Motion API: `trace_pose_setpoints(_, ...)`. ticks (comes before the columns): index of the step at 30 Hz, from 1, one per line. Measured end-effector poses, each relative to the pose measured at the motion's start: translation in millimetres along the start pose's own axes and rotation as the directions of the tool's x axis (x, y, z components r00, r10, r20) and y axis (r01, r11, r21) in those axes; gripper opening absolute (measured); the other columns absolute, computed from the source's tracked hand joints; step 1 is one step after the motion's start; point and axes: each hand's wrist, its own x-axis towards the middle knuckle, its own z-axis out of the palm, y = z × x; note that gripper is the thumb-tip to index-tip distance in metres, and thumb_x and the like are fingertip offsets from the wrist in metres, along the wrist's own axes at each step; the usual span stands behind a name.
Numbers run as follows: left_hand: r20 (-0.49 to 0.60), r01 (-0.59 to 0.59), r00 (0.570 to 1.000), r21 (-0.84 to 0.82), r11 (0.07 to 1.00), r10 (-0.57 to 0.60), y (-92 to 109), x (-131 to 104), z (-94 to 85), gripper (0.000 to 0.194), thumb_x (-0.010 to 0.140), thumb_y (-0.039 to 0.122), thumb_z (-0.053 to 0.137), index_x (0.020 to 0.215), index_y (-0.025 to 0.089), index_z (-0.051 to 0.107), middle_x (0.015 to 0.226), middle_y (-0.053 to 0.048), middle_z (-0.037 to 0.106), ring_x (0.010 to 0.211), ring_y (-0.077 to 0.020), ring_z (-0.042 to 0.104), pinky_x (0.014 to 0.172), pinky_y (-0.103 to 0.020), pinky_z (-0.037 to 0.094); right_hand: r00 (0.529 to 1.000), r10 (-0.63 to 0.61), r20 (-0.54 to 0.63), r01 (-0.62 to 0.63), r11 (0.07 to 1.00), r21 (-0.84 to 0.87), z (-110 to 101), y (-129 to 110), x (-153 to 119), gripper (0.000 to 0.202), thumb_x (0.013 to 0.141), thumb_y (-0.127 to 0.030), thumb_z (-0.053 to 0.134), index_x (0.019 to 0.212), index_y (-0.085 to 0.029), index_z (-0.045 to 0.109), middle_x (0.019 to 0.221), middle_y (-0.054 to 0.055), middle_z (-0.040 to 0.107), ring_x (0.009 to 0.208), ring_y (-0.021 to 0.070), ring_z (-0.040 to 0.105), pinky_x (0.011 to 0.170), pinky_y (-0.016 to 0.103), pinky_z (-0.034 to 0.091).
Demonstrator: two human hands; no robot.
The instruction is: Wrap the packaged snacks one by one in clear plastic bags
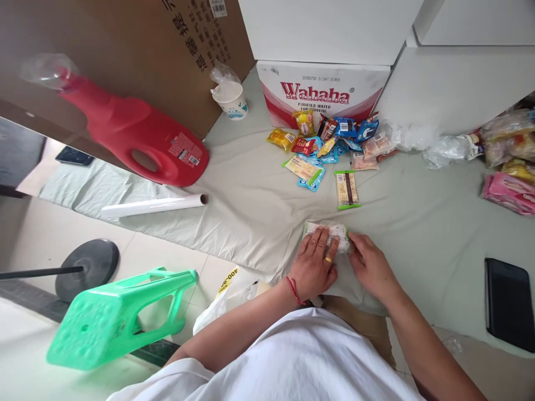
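Note:
A small packet wrapped in clear bubble wrap, with green ends showing through, lies on the cloth right before me. My left hand is laid over it, fingers stretched out and pressing on its top. At its right end, my right hand pinches the edge with thumb and forefinger. Just beyond is a flat snack packet with green ends and a brown stripe. Farther off, a pile of small wrapped snacks in yellow, red and blue rests against a Wahaha water carton.
A red jug, a white roll and a paper cup occupy the left side. Crumpled bubble wrap, bagged snacks and a black phone are at right. A green stool lies on its side on the floor.

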Motion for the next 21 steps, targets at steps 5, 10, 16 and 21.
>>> trace_pose_setpoints(5, -0.130, 0.148, 0.981, 0.006, 0.989, -0.146, -3.5, 7.9, 12.0, 0.057, 0.096, 0.037, 0.061, 0.148, 0.016, 0.050, 0.158, -0.026, 0.047, 0.152, -0.0407, 0.040, 0.120, -0.064, 0.032, 0.999, -0.005, 0.047, -0.008, 0.959, 0.282, 14.0, -19.4, 3.3, 0.055, 0.090, -0.017, 0.049, 0.144, -0.025, 0.060, 0.137, 0.011, 0.063, 0.119, 0.0232, 0.066, 0.103, 0.043, 0.060)
trace_pose_setpoints(10, -0.242, 0.223, 0.935, -0.168, 0.960, -0.259, -27.8, 23.3, -0.4, 0.029, 0.099, 0.014, 0.049, 0.124, 0.021, 0.061, 0.135, -0.016, 0.067, 0.135, -0.0309, 0.058, 0.114, -0.057, 0.041, 0.994, -0.055, 0.097, -0.011, 0.816, 0.578, 10.5, -29.8, -7.5, 0.045, 0.099, -0.026, 0.051, 0.143, -0.031, 0.062, 0.142, 0.007, 0.061, 0.122, 0.0207, 0.066, 0.106, 0.040, 0.059)
trace_pose_setpoints(16, 0.013, 0.202, 0.904, -0.895, 0.399, -0.427, -21.0, 33.8, -55.1, 0.034, 0.104, 0.043, 0.051, 0.131, 0.022, 0.051, 0.123, -0.013, 0.070, 0.112, -0.0244, 0.069, 0.098, -0.042, 0.055, 1.000, 0.031, -0.001, -0.026, 0.864, 0.503, -11.3, -28.2, -3.8, 0.063, 0.093, -0.046, 0.072, 0.152, -0.033, 0.053, 0.154, 0.009, 0.052, 0.128, 0.0240, 0.060, 0.107, 0.042, 0.056)
trace_pose_setpoints(21, 0.264, 0.258, 0.920, -0.964, -0.060, -0.289, 11.5, 42.9, -42.6, 0.044, 0.100, 0.053, 0.055, 0.129, 0.019, 0.051, 0.120, -0.014, 0.070, 0.108, -0.0262, 0.069, 0.094, -0.043, 0.057, 0.983, 0.074, 0.168, -0.171, 0.705, 0.689, -0.9, -45.5, -10.3, 0.061, 0.095, -0.050, 0.069, 0.149, -0.028, 0.051, 0.149, 0.010, 0.060, 0.134, 0.0257, 0.061, 0.116, 0.045, 0.049)
